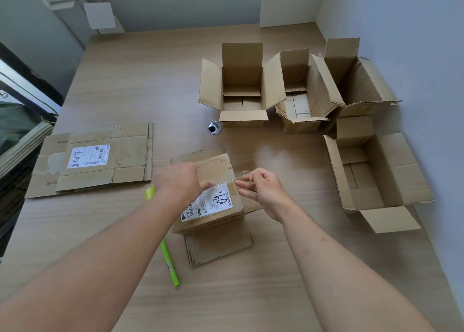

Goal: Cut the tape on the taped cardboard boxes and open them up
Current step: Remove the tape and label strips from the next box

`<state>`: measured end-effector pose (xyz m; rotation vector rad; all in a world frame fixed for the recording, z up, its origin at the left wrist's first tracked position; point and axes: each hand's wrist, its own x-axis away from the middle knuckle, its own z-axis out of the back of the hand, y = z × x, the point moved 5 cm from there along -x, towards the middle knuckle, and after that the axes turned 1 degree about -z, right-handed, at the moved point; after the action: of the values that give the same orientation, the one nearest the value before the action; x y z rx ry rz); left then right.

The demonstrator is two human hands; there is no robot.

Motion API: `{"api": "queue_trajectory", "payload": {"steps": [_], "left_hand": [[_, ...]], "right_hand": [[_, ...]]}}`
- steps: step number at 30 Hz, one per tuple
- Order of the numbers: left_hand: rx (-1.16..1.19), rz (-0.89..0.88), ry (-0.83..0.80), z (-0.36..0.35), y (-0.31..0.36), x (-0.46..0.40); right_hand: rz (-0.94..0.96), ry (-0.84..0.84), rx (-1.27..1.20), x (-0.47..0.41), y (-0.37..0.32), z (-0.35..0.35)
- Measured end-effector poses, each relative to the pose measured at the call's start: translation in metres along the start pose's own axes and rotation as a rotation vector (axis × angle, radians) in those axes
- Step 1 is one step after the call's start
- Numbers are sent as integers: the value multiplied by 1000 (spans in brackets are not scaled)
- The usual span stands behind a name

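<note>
Where the two hands meet over the small brown cardboard box with a white shipping label, a strip of clear tape runs taut between them, thin and glassy enough that its edges are hard to follow. The left hand is seen from the back, so its fingertips are hidden; they appear curled onto the tape's near end at the box top. The right hand pinches the other end between thumb and fingers, lifted just above the box's right edge. This box sits near the table's front centre on the pale wood-grain table, with flattened flaps spread under it. Partly covered by the left forearm, a bright green utility knife lies just left of the box. Farther left rests a flattened brown cardboard box with a white label, its print too small to read. Behind and to the right stand four opened brown cardboard boxes, flaps up; their insides show only folded bottom flaps. A round metal grommet sits just beside the nearest of these.
</note>
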<state>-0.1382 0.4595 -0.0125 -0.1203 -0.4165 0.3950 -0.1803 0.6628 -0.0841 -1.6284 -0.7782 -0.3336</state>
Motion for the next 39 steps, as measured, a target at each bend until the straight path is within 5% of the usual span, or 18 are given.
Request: {"api": "queue_trajectory", "payload": {"steps": [20,27,32,37,39], "left_hand": [[-43,47,-6,-3,5,-3],[-56,68,5,-1,8,-1],[-28,67,-5,2,9,3],[-12,73,0,5,9,7],[6,77,14,7,8,10]], "right_hand": [[-153,-11,471,-41,27,13],[186,318,883,-34,13,8],[297,191,1233,-29,1,-10],[410,161,1024,-14,-15,-18],[502,-31,969,-2,-16,-41]]}}
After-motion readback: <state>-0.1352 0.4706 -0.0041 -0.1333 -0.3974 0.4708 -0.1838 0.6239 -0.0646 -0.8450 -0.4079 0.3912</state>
